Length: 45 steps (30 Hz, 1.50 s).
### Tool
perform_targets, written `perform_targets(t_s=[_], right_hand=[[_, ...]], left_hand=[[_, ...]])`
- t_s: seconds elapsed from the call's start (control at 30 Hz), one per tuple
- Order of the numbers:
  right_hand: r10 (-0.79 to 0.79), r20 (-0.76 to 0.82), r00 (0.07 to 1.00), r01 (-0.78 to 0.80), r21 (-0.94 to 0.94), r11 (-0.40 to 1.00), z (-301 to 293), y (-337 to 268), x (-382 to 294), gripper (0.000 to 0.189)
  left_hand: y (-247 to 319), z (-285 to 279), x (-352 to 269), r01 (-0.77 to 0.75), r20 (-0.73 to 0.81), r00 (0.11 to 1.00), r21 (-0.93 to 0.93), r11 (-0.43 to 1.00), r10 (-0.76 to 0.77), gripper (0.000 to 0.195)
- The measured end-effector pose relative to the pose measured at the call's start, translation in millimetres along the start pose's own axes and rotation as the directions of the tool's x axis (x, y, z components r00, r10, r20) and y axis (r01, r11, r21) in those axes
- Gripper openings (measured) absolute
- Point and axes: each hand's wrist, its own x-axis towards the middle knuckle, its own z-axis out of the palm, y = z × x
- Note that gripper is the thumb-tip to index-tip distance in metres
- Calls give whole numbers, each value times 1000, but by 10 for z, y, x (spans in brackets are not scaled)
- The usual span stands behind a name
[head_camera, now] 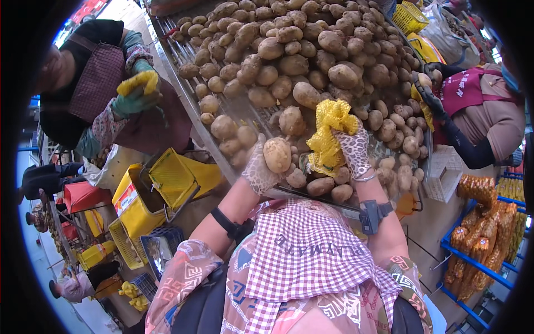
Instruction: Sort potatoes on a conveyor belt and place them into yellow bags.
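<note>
My left hand (259, 170), in a spotted glove, holds a large potato (277, 155) above the near edge of a metal sorting table (179, 83). My right hand (353, 146), gloved alike, grips a bunched yellow mesh bag (329, 135). Several loose potatoes (320, 186) lie under and beside the bag, close to my apron. Beyond my hands rises a big heap of potatoes (292, 54) with soil on their skins. A rounder potato (292, 121) sits just past my left hand. Whether the mesh bag contains anything, I cannot tell.
At the left a person in green gloves (133, 98) holds a yellow cloth or mesh. A person with dark gloves (436, 89) handles potatoes at the right. Yellow bins (137, 200) stand left of the table; a white crate (444, 173) and blue rack (479, 259) stand right.
</note>
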Motion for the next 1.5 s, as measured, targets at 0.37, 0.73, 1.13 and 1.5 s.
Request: perform_targets(t_s=[0.37, 0.73, 1.13, 1.5], right_hand=[[159, 149, 976, -167, 44, 985, 32, 250, 7, 41], [174, 272, 946, -183, 10, 983, 94, 260, 40, 38], [211, 283, 935, -273, 201, 941, 271, -10, -8, 38], [117, 261, 958, -117, -15, 993, 24, 338, -81, 35]], left_hand=[[19, -123, 4, 221, 388, 896, 25, 975, -213, 54], [17, -157, -35, -40, 287, 958, 102, 994, 9, 53], [68, 25, -190, 106, 216, 969, 62, 992, -117, 47], [242, -401, -752, -34, 89, 996, 51, 998, 29, 53]])
